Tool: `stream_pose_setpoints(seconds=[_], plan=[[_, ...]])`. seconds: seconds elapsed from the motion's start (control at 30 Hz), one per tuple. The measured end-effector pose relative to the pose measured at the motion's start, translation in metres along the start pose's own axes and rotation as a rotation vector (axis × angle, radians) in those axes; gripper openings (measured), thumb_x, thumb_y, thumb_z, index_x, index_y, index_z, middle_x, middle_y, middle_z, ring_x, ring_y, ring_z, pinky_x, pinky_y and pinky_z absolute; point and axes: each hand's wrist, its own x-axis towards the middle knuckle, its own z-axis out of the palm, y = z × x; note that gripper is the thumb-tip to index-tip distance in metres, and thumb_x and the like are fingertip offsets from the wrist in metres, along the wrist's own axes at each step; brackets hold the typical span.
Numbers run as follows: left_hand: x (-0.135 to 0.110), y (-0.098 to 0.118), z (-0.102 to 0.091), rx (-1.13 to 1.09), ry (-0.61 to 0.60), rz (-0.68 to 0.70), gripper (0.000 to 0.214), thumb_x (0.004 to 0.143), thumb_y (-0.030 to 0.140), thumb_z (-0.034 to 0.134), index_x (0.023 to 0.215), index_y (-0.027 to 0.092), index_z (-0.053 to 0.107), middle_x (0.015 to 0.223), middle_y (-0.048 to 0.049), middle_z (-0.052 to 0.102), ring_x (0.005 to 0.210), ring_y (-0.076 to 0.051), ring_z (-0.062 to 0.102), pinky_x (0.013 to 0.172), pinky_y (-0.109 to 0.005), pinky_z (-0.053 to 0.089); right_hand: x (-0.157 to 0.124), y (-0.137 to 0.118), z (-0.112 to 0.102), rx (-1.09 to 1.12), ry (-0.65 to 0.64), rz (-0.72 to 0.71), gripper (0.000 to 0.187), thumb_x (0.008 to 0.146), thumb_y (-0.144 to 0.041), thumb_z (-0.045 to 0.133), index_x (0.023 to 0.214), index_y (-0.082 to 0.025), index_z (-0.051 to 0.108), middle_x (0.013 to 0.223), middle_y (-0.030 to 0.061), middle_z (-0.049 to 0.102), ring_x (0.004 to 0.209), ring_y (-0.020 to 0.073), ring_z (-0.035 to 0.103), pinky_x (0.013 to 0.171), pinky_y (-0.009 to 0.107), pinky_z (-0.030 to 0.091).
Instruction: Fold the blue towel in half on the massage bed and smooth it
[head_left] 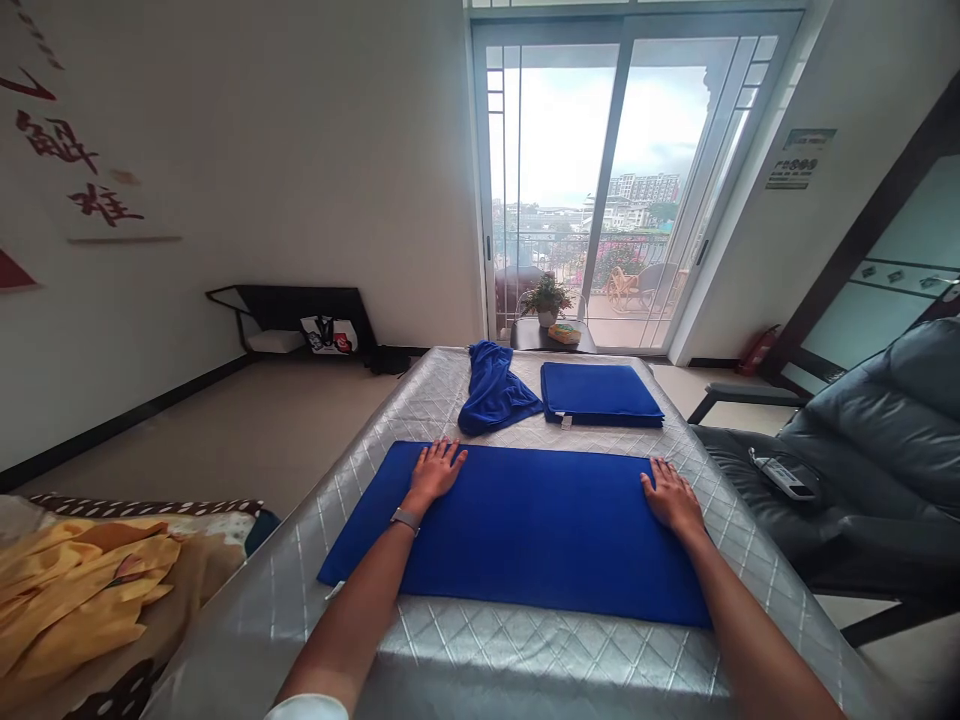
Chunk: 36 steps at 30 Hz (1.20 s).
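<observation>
A blue towel (532,530) lies spread flat on a table covered with a silver quilted cloth (480,660). My left hand (436,470) rests flat, fingers apart, on the towel's far left corner. My right hand (671,497) lies flat, fingers apart, on its far right corner. Beyond the spread towel sit a crumpled blue towel (491,392) and, to its right, a neatly folded blue towel (600,393). Neither hand holds anything.
A dark leather armchair (862,470) with a remote on its seat stands close at the right. Yellow fabric (75,590) lies on a surface at the lower left. A small table with a potted plant (547,300) stands before the glass balcony door.
</observation>
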Motion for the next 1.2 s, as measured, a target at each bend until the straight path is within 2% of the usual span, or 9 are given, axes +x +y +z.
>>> stream_pose_setpoints(seconds=[0.1,0.2,0.43,0.53,0.7,0.87,0.97,1.07,1.2], plan=[[0.002,-0.047,-0.005,0.015,0.008,-0.104,0.068,0.103,0.061,0.018,0.158,0.024,0.032,0.166,-0.0093,0.027,0.153,-0.027,0.021,0.124,-0.051,0.017,0.001,0.000,0.001,-0.010,0.000,0.004,0.067,0.102,-0.046,0.017,0.160,-0.013,0.027,0.167,0.0071,0.025,0.153,0.0218,0.019,0.125,0.040,0.014],[0.004,-0.072,-0.005,0.008,0.019,-0.171,0.069,0.102,0.062,0.019,0.158,0.024,0.032,0.166,-0.0084,0.027,0.153,-0.028,0.021,0.124,-0.051,0.016,0.002,0.000,0.002,-0.030,-0.005,0.002,0.067,0.102,-0.045,0.016,0.160,-0.012,0.026,0.167,0.0080,0.024,0.153,0.0224,0.020,0.124,0.041,0.015],[0.003,-0.073,0.000,0.008,0.093,-0.175,0.068,0.102,0.062,0.022,0.157,0.024,0.035,0.165,-0.0093,0.029,0.153,-0.029,0.023,0.124,-0.051,0.016,0.005,-0.001,-0.003,-0.108,-0.051,0.009,0.066,0.102,-0.043,0.015,0.161,-0.013,0.022,0.168,0.0073,0.022,0.153,0.0245,0.022,0.124,0.045,0.018],[0.002,-0.071,0.000,0.007,0.110,-0.180,0.068,0.102,0.062,0.023,0.157,0.024,0.037,0.165,-0.0091,0.030,0.153,-0.029,0.024,0.124,-0.051,0.015,0.005,-0.015,-0.013,-0.196,-0.049,0.059,0.062,0.102,-0.035,0.019,0.158,-0.011,0.031,0.165,0.0099,0.028,0.151,0.0301,0.026,0.122,0.053,0.020],[0.002,-0.070,0.000,0.018,0.131,-0.179,0.066,0.102,0.061,0.023,0.156,0.025,0.039,0.164,-0.0080,0.032,0.152,-0.029,0.025,0.124,-0.050,0.016,-0.011,-0.098,-0.026,-0.203,0.084,-0.153,0.059,0.096,-0.015,0.023,0.150,-0.004,0.045,0.158,0.0158,0.042,0.148,0.0284,0.033,0.123,0.047,0.017],[0.001,-0.070,-0.001,0.007,0.131,-0.173,0.067,0.102,0.061,0.023,0.155,0.024,0.039,0.164,-0.0081,0.033,0.152,-0.030,0.025,0.124,-0.051,0.015,-0.041,-0.207,-0.018,0.054,-0.026,-0.455,0.061,0.102,-0.037,0.024,0.155,-0.010,0.037,0.163,0.0086,0.034,0.152,0.0218,0.026,0.124,0.039,0.017],[0.001,-0.070,-0.001,-0.002,0.130,-0.178,0.066,0.102,0.060,0.023,0.156,0.025,0.039,0.164,-0.0074,0.034,0.152,-0.029,0.025,0.124,-0.051,0.015,-0.048,-0.236,-0.009,0.113,-0.097,-0.476,0.064,0.103,-0.044,0.020,0.158,-0.012,0.031,0.165,0.0060,0.028,0.154,0.0205,0.019,0.125,0.040,0.012],[0.001,-0.071,0.000,0.006,0.129,-0.178,0.065,0.102,0.060,0.022,0.156,0.026,0.038,0.164,-0.0064,0.034,0.152,-0.028,0.025,0.124,-0.050,0.016,-0.044,-0.228,-0.002,0.103,-0.119,-0.440,0.065,0.104,-0.047,0.018,0.160,-0.016,0.026,0.166,0.0032,0.024,0.154,0.0196,0.015,0.125,0.041,0.008],[0.002,-0.073,0.002,-0.003,0.117,-0.178,0.066,0.102,0.061,0.021,0.155,0.026,0.039,0.164,-0.0068,0.033,0.152,-0.028,0.025,0.124,-0.051,0.016,-0.030,-0.179,0.001,0.049,-0.116,-0.353,0.064,0.104,-0.047,0.016,0.161,-0.019,0.024,0.167,0.0010,0.021,0.155,0.0185,0.013,0.125,0.039,0.007]])
